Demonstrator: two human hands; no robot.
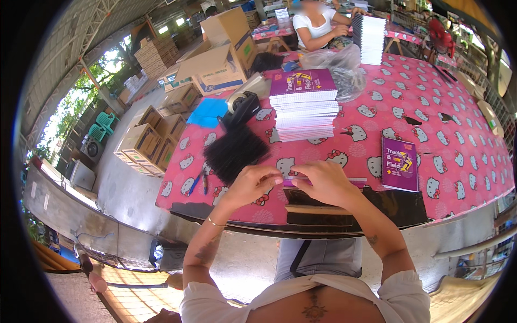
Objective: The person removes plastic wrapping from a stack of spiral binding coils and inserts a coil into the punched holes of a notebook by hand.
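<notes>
Near the table's front edge, a thin notebook (356, 180) shows edge-on, purple and white, partly hidden by my right hand. My right hand (325, 183) is closed on it, thumb and fingers bent round its edge. My left hand (253, 185) is at its left end with fingers pinched together; whatever they hold is too small to make out. Left of that hand lies a bundle of thin black binding coils (235, 154). Two pens (199, 182) rest beside the bundle. A purple-covered notebook (400, 164) lies flat to the right.
Behind my hands stands a tall stack of purple notebooks (304, 110). A black tape dispenser (240, 109), blue sheet (208, 112) and clear plastic bag (344, 70) lie around it. Cardboard boxes (218, 67) stand at left. Across the table, a person (318, 29) handles a notebook stack (371, 40).
</notes>
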